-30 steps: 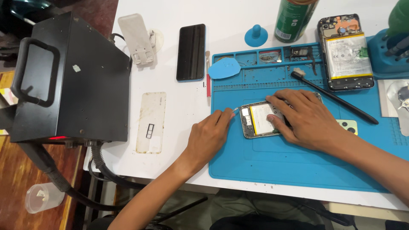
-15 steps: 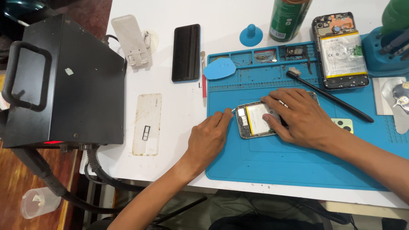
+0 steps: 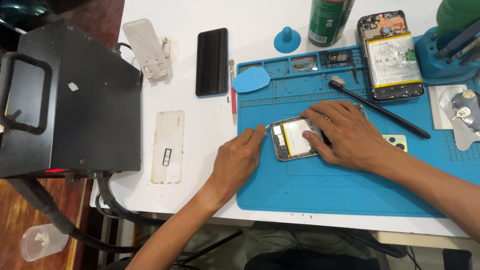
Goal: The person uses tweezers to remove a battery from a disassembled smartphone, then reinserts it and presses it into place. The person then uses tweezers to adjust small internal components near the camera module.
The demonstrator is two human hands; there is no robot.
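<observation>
Head view: right hand [image 3: 350, 135] lies flat, fingers spread, pressing down an opened phone [image 3: 295, 140] on the blue mat [image 3: 350, 190], apparently to steady it. Left hand [image 3: 237, 162] is closed narrow around a thin metal tool [image 3: 266, 127], its tip touching the phone's left corner. Phones counted: three: the one under the right hand, a second opened one [image 3: 392, 57] beyond it, and a black one [image 3: 211, 61] beyond the left hand. One white back cover [image 3: 168, 145] lies left of the left hand.
</observation>
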